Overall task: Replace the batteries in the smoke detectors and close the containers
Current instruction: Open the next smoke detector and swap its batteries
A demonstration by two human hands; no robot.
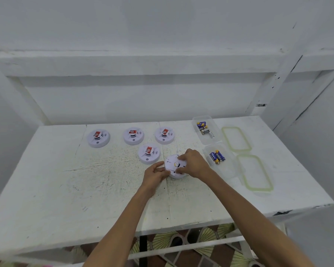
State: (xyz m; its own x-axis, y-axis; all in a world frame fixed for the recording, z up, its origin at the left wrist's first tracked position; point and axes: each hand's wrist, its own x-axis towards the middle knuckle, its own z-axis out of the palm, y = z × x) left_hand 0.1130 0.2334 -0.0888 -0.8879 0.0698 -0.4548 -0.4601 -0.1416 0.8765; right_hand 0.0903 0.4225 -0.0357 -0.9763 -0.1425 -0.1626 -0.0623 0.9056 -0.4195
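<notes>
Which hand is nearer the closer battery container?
Right. The right hand grips the detector just left of that container; the left hand holds the detector's far side.

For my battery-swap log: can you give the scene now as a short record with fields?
left hand: grips held detector
right hand: grips the same detector
other detectors: four on table, red stickers up
far box: open, batteries inside
near box: open, batteries inside
lids: two, off, on table right of boxes

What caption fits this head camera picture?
Left hand and right hand grip a smoke detector beside two open battery boxes.
</notes>
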